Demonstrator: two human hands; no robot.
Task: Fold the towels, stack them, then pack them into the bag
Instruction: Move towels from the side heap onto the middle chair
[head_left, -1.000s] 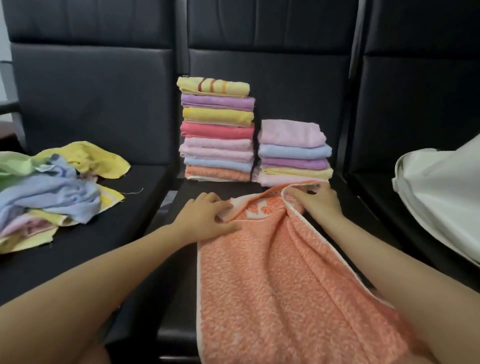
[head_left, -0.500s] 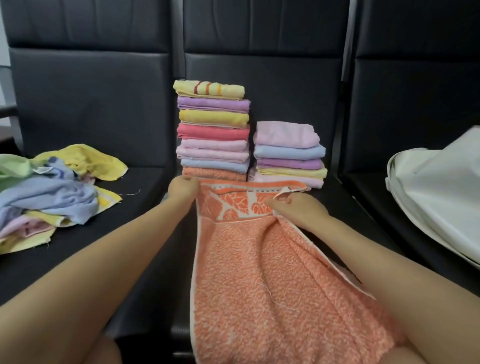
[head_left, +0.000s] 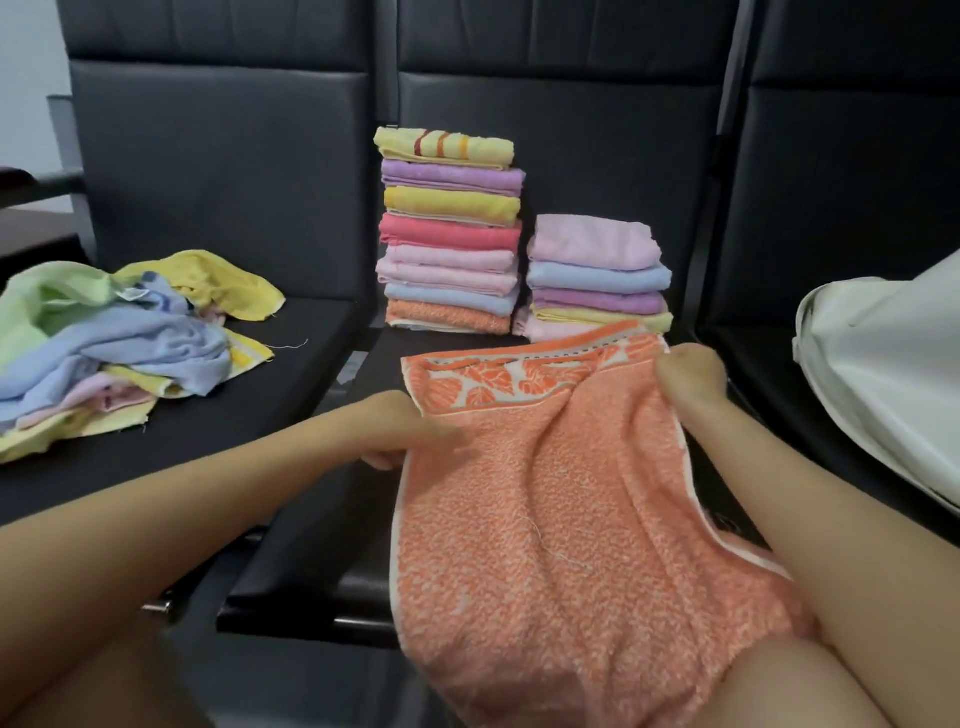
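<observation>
Orange towel spread for folding, with the job roughly two-thirds done.

Two folded stacks stand at the back of the middle seat (head_left: 311, 499): a tall stack (head_left: 449, 228) of eight and, just beside it, a short stack (head_left: 597, 275) of five. An unfolded pile (head_left: 104, 338) waits on the left seat, so several towels are left, and the white bag (head_left: 893, 374) on the right seat seems not yet packed. The orange towel (head_left: 545, 493) lies on the middle seat, its near end hanging toward the lap. The left hand (head_left: 410, 431) grips its left edge, fingers curled under; the right hand (head_left: 691, 379) pinches the far right corner. One small white tag shows in the pile, too blurred to read; no other writing is visible.
</observation>
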